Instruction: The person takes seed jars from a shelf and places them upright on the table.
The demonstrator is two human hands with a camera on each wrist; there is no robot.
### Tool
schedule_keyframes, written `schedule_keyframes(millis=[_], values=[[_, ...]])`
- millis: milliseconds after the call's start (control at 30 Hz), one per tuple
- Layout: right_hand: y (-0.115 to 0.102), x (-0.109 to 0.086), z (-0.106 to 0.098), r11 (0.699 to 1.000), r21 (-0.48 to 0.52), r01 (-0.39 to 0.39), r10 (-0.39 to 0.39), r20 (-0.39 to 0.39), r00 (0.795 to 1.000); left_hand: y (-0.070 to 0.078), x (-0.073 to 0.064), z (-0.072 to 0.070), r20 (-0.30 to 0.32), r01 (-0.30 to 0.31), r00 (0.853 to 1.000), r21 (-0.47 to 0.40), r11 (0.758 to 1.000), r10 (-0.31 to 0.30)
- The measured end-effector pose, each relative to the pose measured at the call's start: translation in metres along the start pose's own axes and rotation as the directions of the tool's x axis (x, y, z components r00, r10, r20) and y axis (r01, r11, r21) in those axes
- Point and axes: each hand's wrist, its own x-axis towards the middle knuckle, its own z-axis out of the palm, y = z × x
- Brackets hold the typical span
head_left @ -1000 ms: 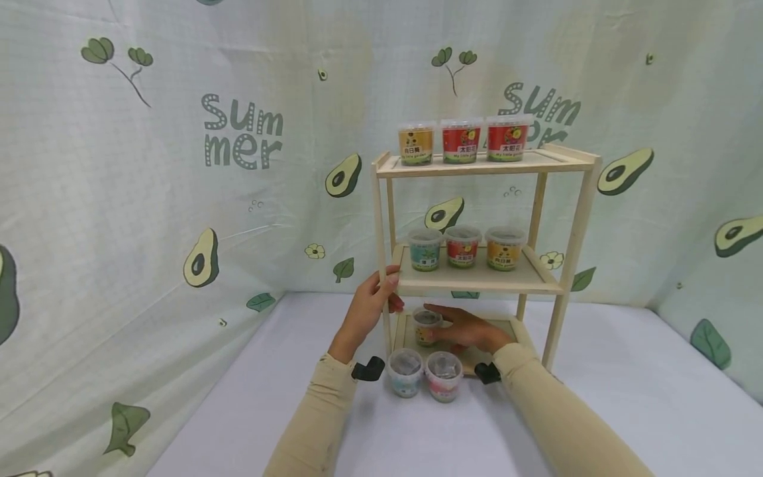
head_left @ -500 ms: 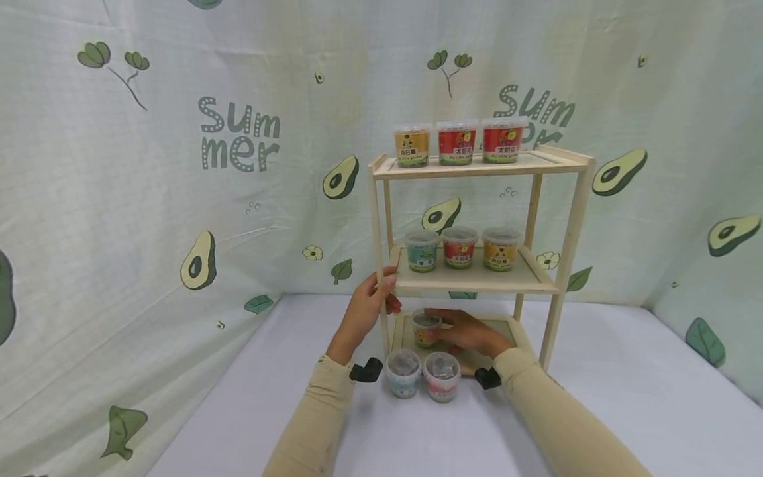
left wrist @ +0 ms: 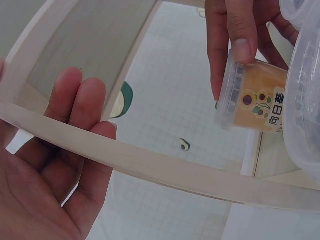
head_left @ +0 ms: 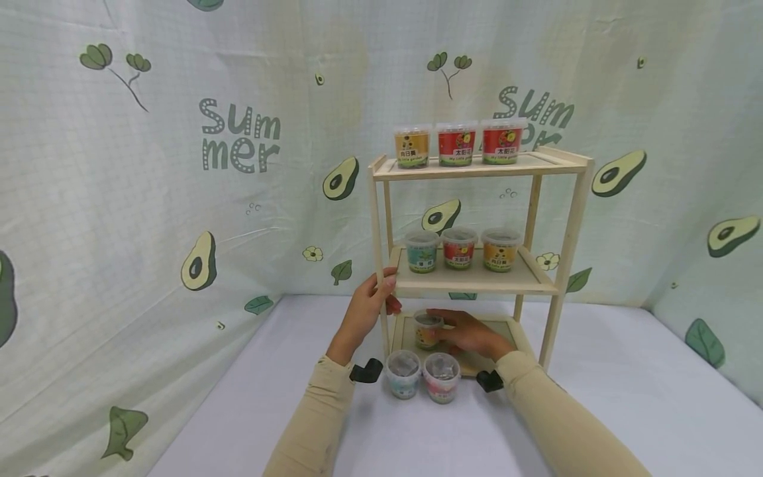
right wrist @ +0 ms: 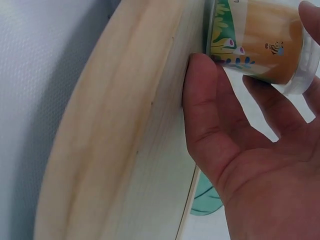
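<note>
A small clear-lidded plastic cup (head_left: 422, 335) with an orange sunflower label is on the left part of the rack's bottom shelf. My right hand (head_left: 467, 331) grips it from the right, thumb and fingers around its side. In the left wrist view the cup (left wrist: 255, 100) shows its flower print; in the right wrist view my fingertips reach under the cup (right wrist: 272, 42), close to the shelf board. My left hand (head_left: 362, 310) holds the left front post of the wooden rack (head_left: 473, 286) near the middle shelf, fingers curled behind the post (left wrist: 165, 167).
On the table (head_left: 286, 411) before the rack stand a blue-labelled cup (head_left: 403, 383) and a pink-labelled cup (head_left: 441, 387). The middle shelf carries teal, red (head_left: 459, 253) and orange cups. An orange cup (head_left: 412, 149) and two red ones top the rack.
The head view has shifted slightly. Both hands keep their holds on the post and the orange cup, which stays in nearly the same place.
</note>
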Motion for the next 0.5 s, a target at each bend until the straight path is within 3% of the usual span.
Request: schedule_keyframes(millis=[500], values=[[0.0023, -0.0010, 0.0004, 0.997, 0.066, -0.037, 0.039, -0.038, 0.998, -0.0001, -0.0007, -0.0004, 0.003, -0.003, 1.000, 0.006, 1.000, 0.003]])
